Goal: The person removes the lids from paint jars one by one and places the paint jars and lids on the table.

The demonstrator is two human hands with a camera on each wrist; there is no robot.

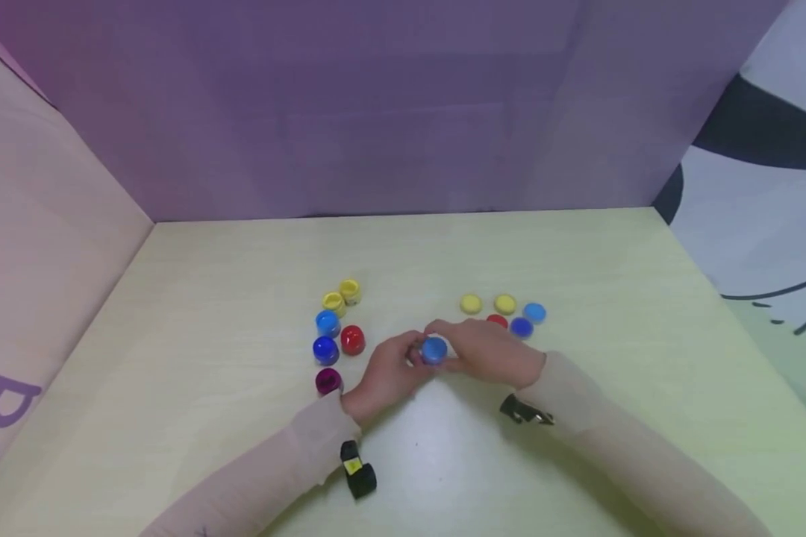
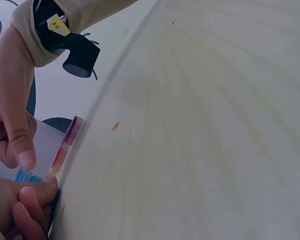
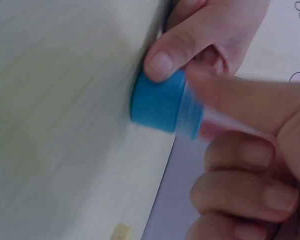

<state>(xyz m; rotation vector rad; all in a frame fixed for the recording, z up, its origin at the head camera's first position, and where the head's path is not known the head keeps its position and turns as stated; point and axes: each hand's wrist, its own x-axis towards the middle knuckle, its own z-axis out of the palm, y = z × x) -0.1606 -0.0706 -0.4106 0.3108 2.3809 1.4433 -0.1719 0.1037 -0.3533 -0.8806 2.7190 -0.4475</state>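
A small blue jar [image 3: 157, 102] is held between both hands, a little above the tabletop. My left hand [image 1: 389, 369] grips its body, with the thumb [image 3: 161, 65] pressed on the side. My right hand [image 1: 490, 349] has thumb and fingers around the lighter blue lid [image 1: 433, 350] on top. In the right wrist view the right thumb and the lid are blurred. Only a sliver of the jar shows in the left wrist view, between the left hand [image 2: 20, 205] below and the right hand [image 2: 12, 100] above.
Left of the hands stand uncapped jars: two yellow [image 1: 350, 291], a light blue [image 1: 327, 323], a dark blue [image 1: 325, 350], a red [image 1: 352, 340] and a magenta [image 1: 328, 382]. Loose lids in yellow [image 1: 471, 303], light blue [image 1: 534, 312], dark blue [image 1: 522, 327] and red [image 1: 497, 321] lie beyond the right hand.
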